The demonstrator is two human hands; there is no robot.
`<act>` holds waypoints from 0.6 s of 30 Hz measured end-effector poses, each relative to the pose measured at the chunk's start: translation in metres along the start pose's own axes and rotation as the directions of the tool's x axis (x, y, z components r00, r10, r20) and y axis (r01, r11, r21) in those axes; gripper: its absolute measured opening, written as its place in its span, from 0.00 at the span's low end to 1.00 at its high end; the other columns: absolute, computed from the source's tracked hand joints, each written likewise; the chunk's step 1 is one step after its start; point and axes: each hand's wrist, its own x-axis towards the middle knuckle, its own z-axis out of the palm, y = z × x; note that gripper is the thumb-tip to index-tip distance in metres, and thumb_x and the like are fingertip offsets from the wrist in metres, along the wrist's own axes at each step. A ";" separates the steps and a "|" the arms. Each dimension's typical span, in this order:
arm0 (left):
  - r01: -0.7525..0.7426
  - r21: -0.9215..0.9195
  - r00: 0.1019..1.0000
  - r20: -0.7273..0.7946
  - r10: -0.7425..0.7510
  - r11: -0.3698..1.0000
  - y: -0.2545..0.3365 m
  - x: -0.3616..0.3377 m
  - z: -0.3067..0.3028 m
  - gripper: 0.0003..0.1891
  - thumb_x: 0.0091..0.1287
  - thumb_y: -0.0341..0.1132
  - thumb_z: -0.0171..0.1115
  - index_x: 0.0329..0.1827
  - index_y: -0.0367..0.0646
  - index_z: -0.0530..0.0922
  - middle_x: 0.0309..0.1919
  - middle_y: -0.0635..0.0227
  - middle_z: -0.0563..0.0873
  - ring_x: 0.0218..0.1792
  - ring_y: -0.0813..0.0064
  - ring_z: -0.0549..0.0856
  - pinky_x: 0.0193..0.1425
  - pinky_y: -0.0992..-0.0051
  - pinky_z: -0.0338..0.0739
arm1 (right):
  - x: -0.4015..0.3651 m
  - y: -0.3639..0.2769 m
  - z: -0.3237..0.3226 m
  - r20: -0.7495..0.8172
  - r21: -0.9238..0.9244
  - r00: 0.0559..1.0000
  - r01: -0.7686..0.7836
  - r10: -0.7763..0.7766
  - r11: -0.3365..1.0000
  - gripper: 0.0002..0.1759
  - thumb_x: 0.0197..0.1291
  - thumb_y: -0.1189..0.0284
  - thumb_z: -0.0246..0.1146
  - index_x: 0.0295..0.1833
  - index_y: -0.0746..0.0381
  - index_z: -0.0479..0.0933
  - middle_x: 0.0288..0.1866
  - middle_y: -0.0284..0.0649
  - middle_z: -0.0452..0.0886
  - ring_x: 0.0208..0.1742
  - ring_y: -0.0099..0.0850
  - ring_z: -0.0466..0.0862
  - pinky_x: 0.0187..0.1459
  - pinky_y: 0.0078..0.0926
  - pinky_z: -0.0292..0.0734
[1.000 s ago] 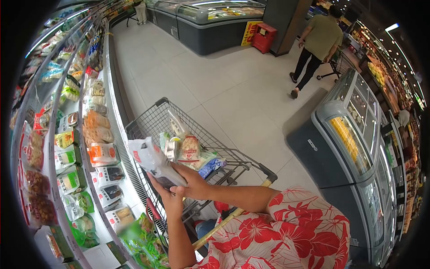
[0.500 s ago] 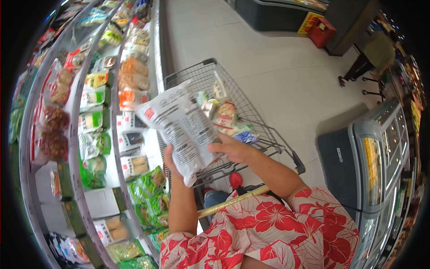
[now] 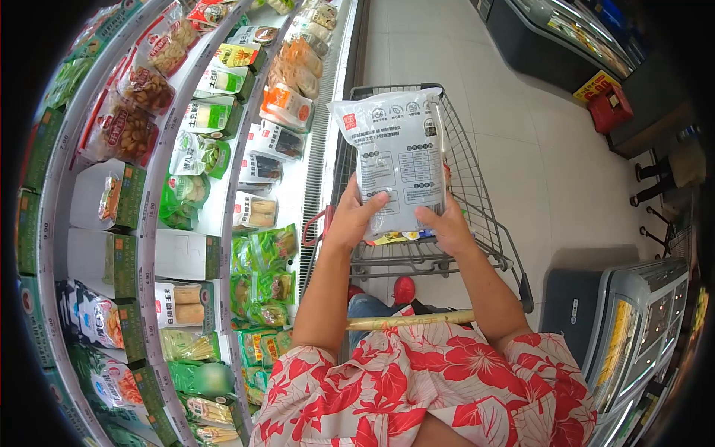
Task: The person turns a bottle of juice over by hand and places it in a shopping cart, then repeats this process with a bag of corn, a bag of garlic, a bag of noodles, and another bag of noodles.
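A white and silver plastic food package (image 3: 396, 160) with printed text and tables is held up between both hands, its printed side facing me. My left hand (image 3: 356, 216) grips its lower left edge, thumb lying on the front. My right hand (image 3: 445, 223) grips the lower right corner, thumb also on the front. What is inside the package cannot be made out. Behind and below it stands a wire shopping cart (image 3: 477, 186); the package hides most of the goods in it. The cart's yellowish handle bar (image 3: 410, 320) runs across in front of my body.
Refrigerated shelves (image 3: 149, 246) on the left hold bagged nuts (image 3: 123, 128), packaged corn (image 3: 255, 211) and green vegetable bags (image 3: 262, 272). A freezer chest (image 3: 573, 313) stands at the right. Farther off are a red box (image 3: 611, 109) and another person's legs (image 3: 654, 179).
The package has turned more upright and come over the cart's middle, covering the goods there. Both hands have shifted with it, and the view has swung toward the shelves.
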 end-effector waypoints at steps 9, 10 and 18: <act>-0.016 -0.141 1.000 0.017 0.018 0.990 -0.006 0.000 0.000 0.32 0.65 0.34 0.64 0.69 0.35 0.60 0.61 0.58 0.74 0.61 0.69 0.74 0.66 0.67 0.67 | -0.002 0.009 -0.012 -0.083 0.085 0.996 0.042 -0.035 0.996 0.28 0.66 0.65 0.61 0.66 0.67 0.64 0.60 0.40 0.75 0.59 0.28 0.74 0.62 0.28 0.68; -0.022 -0.158 0.999 0.024 0.026 0.987 -0.006 0.001 0.001 0.32 0.65 0.34 0.64 0.69 0.35 0.60 0.62 0.58 0.74 0.61 0.69 0.74 0.66 0.67 0.67 | -0.002 0.008 -0.012 -0.081 0.072 0.996 0.044 -0.038 0.996 0.29 0.66 0.64 0.61 0.66 0.67 0.64 0.60 0.40 0.75 0.59 0.27 0.74 0.62 0.28 0.67; -0.030 -0.141 0.998 0.046 0.037 0.990 -0.004 0.000 -0.003 0.34 0.63 0.33 0.65 0.70 0.37 0.60 0.62 0.60 0.74 0.62 0.69 0.73 0.67 0.67 0.65 | -0.003 0.010 -0.011 -0.121 0.003 0.992 0.022 -0.022 1.000 0.26 0.70 0.64 0.55 0.67 0.69 0.64 0.61 0.41 0.75 0.61 0.27 0.72 0.64 0.27 0.65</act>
